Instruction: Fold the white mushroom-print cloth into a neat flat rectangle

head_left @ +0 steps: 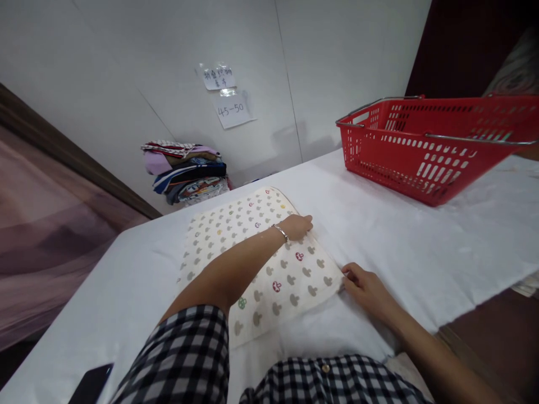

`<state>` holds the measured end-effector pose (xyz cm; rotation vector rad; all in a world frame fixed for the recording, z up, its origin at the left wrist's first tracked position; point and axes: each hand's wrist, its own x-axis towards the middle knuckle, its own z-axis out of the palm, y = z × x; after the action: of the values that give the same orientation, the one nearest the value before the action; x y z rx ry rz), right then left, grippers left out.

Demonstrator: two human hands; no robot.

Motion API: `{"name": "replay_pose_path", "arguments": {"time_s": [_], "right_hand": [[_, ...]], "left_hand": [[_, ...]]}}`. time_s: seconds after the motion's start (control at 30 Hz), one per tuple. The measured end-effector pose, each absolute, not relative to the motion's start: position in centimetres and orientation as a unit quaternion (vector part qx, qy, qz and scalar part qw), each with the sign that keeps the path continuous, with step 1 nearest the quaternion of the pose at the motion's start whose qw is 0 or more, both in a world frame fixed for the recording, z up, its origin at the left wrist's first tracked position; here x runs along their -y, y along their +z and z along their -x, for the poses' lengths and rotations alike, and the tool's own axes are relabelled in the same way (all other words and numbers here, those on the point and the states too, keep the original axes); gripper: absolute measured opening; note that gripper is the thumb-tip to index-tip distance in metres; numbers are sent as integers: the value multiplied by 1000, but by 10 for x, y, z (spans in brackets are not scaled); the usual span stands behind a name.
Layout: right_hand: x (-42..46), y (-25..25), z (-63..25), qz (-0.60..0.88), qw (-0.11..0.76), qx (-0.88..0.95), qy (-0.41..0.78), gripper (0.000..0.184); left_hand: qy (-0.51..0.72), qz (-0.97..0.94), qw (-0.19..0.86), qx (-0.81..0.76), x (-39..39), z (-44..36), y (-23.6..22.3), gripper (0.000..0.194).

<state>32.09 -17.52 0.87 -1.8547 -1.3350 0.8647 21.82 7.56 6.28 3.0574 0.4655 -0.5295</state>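
A person's two hands work the right side of a mushroom-print cloth [269, 331] spread on a white-covered tabletop [126, 280], seen from the head camera. The right hand [366, 289] has thumb and fingers clamped on the near corner; the left hand [297, 226], a bracelet [280, 232] at its wrist, reaches across to the side edge — whether its fingers pinch or merely press, one cannot tell. The paired hold seems to keep that edge straight. The cloth looks soft, thin and roughly rectangular. Beyond stand a rigid, slotted red plastic basket [391, 158] and a slumping stack of folded fabrics [189, 168] by the smooth wall [252, 33].
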Motion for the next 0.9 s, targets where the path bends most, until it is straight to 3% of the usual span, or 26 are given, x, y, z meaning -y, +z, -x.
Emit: {"name": "replay_pose_path", "arguments": {"time_s": [0.57, 0.9], "right_hand": [[176, 6, -320, 720, 327, 523, 317, 14], [171, -7, -316, 744, 293, 533, 275, 27]], "left_hand": [[-106, -982, 60, -147, -69, -219, 52, 24], [-71, -978, 86, -174, -48, -221, 38, 30]]}}
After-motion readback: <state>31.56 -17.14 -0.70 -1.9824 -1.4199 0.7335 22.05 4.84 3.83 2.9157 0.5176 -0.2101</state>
